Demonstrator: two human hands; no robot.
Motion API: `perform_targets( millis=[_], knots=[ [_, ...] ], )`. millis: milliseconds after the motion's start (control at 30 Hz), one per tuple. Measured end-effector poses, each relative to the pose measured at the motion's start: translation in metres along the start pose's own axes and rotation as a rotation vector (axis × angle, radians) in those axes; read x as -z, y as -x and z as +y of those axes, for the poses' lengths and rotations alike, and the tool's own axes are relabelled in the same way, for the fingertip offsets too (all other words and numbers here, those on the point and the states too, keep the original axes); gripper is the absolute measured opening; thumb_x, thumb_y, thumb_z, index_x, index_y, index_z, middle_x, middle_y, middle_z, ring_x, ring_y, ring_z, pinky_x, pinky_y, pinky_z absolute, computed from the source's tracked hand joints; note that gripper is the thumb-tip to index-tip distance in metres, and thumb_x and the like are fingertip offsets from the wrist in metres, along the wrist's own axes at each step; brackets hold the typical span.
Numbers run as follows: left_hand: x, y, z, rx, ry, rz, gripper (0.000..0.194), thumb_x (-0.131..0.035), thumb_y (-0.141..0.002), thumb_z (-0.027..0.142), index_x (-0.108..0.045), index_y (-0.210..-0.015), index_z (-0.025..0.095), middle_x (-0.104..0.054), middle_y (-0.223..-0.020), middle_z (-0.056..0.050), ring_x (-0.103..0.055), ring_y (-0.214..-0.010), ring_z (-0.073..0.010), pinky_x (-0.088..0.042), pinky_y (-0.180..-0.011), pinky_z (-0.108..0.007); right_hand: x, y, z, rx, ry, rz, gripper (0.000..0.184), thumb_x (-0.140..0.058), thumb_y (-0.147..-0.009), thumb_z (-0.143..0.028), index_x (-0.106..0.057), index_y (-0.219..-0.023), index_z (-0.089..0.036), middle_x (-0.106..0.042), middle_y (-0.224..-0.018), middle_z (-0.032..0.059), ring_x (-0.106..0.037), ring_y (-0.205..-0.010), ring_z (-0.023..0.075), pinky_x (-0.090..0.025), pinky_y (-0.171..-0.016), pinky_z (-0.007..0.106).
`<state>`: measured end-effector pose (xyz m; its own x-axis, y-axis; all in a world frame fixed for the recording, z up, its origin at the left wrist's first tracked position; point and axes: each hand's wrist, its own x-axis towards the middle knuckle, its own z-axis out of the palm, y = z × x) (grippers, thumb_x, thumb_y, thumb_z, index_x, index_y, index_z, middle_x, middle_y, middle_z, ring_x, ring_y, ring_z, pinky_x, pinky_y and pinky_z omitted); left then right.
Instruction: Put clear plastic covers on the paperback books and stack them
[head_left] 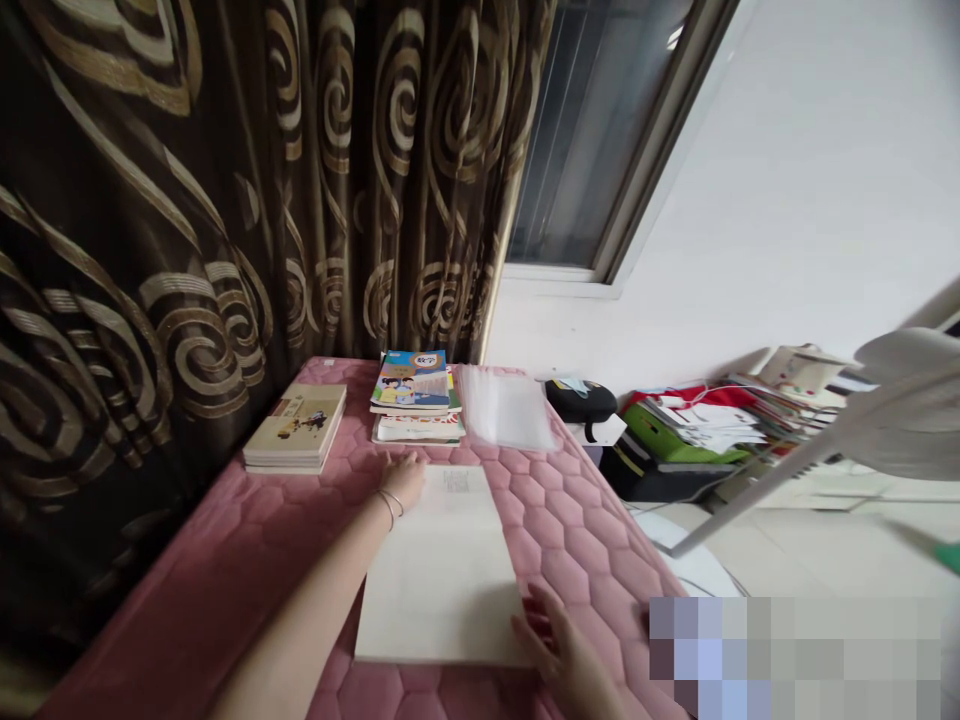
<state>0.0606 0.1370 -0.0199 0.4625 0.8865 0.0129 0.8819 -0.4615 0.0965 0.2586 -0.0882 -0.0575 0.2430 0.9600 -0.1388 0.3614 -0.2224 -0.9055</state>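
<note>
An open book (442, 570) with pale, nearly blank pages lies flat on a pink quilted mattress (577, 540); a small block of print shows near its far end. My left hand (403, 482), with thin bangles at the wrist, rests at the book's far left edge, fingers stretched forward. At the near right corner is my right hand (559, 650), its thumb by the page and its fingers apart along the edge. Beyond them stand a stack of colourful textbooks (412, 385), a stack of beige books (296, 430) and a pile of clear plastic covers (510, 410).
A dark patterned curtain (405, 180) hangs along the left and back, beside a window (592, 130). Right of the mattress are a black case (581, 400), heaped papers (697, 420) and a white fan (780, 470) standing on the floor. A pixelated patch covers the lower right.
</note>
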Motion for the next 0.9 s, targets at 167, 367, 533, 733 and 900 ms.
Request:
perform_targets(
  millis=[167, 367, 533, 733, 900],
  knots=[
    [0.001, -0.013, 0.005, 0.012, -0.016, -0.019, 0.032, -0.054, -0.083, 0.023, -0.055, -0.115, 0.022, -0.050, -0.127, -0.013, -0.047, -0.117, -0.0298, -0.023, -0.103, -0.061, 0.002, 0.007, -0.005, -0.071, -0.033, -0.030, 0.052, -0.050, -0.067, -0.065, -0.061, -0.098, -0.024, -0.069, -0.088, 0.0093, -0.065, -0.089, 0.0277, -0.052, -0.074, 0.035],
    [0.011, -0.022, 0.000, 0.053, -0.013, -0.049, 0.038, -0.067, -0.074, 0.033, -0.057, -0.109, 0.023, -0.054, -0.123, -0.011, -0.048, -0.116, -0.0278, -0.034, -0.098, -0.048, -0.006, 0.004, -0.008, -0.076, 0.052, -0.064, 0.045, -0.050, -0.067, -0.065, -0.062, -0.077, -0.023, -0.068, -0.076, 0.0072, -0.064, -0.076, 0.0269, -0.050, -0.067, 0.034],
    [0.023, -0.026, -0.004, 0.094, 0.023, -0.074, 0.033, -0.070, -0.070, 0.028, -0.062, -0.100, 0.018, -0.059, -0.118, -0.015, -0.052, -0.112, -0.0301, -0.037, -0.095, -0.044, -0.014, 0.010, 0.003, -0.095, -0.100, -0.034, 0.040, -0.050, -0.070, -0.063, -0.063, -0.077, -0.026, -0.067, -0.077, 0.0031, -0.063, -0.081, 0.0260, -0.051, -0.067, 0.033],
    [0.049, -0.017, -0.032, 0.098, 0.179, -0.107, 0.011, -0.059, -0.074, 0.026, -0.061, -0.080, 0.017, -0.067, -0.089, -0.007, -0.060, -0.084, -0.0204, -0.043, -0.074, -0.029, 0.010, -0.004, -0.022, -0.147, -0.236, -0.142, 0.032, -0.060, -0.065, -0.055, -0.065, -0.073, -0.024, -0.061, -0.063, 0.0030, -0.058, -0.058, 0.0212, -0.050, -0.053, 0.033],
    [0.075, 0.020, -0.068, 0.121, 0.383, -0.127, 0.014, -0.057, -0.071, 0.030, -0.054, -0.068, 0.017, -0.062, -0.071, 0.000, -0.056, -0.069, -0.0159, -0.040, -0.062, -0.024, 0.041, -0.058, -0.050, -0.131, -0.234, -0.219, 0.024, -0.053, -0.072, -0.041, -0.062, -0.070, -0.019, -0.055, -0.054, 0.0018, -0.052, -0.046, 0.0144, -0.046, -0.048, 0.028]
  ],
)
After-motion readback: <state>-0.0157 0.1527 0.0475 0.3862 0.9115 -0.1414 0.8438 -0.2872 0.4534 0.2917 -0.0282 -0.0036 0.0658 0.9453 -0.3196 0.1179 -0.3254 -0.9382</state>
